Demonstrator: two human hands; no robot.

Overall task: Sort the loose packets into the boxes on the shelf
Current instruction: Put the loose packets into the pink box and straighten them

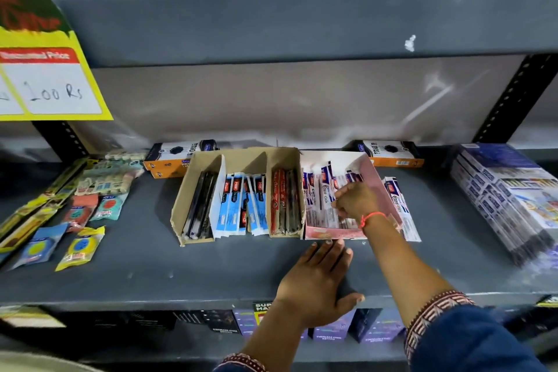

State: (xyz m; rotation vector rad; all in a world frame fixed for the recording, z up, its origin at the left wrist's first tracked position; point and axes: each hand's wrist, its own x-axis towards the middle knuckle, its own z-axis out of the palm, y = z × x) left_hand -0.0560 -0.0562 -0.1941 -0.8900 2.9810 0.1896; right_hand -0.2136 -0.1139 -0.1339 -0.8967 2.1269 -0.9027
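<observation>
1. Head view, hands. Right hand (356,201) is reaching into the pink box (382,181), its fingers curling down onto the white-and-purple packets (324,199) standing inside. Whether it is pinching one packet or only pressing the row into line, I cannot tell; the fingertips are hidden behind the knuckles.
2. Left hand (317,284) is lying flat on the shelf (145,254), fingers straight and spread, gripping nothing. Its fingertips are sitting just at the pink box's near wall, probably bracing the light box so it does not slide while the other hand is working inside.
3. Task items. More packets of the same print (401,208) are lying loose just past the right hand's little-finger side, outside the pink box, so sorting looks unfinished.
4. Brown divided box (238,155) is standing touching the pink box, beyond the left fingertips; its compartments are holding dark packets (197,208), blue packets (241,205) and red packets (279,202).
5. Surface and room. Shelf is grey painted metal, worn, in a shop rack with perforated black uprights. Small coloured sachets (80,246) are lying scattered far off the left hand's little-finger side. Orange cartons (178,158) are lying at the back. Yellow price card (51,81) is hanging from the tier above. Stacked printed packs (510,199) are lying well beyond the right wrist.
</observation>
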